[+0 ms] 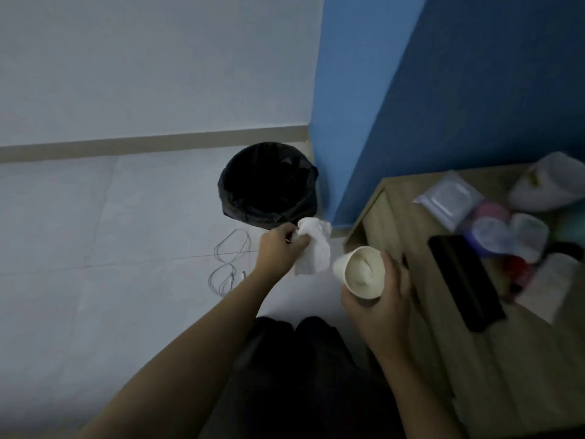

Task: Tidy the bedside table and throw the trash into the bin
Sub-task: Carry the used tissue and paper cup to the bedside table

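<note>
while our left hand [281,245] pinches the soft, light tissue [311,251] near the bin [269,185], our right hand [380,299] wraps the crushable paper cup [361,270].

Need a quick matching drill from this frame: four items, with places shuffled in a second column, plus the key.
Items:
1. crumpled white tissue
2. cream paper cup
3. round black-lined bin
4. flat black phone

Places:
A. lying on the wooden bedside table
B. on the floor by the blue wall
C. held in the left hand
D. held in the right hand

Pairs: 1-C, 2-D, 3-B, 4-A
</note>
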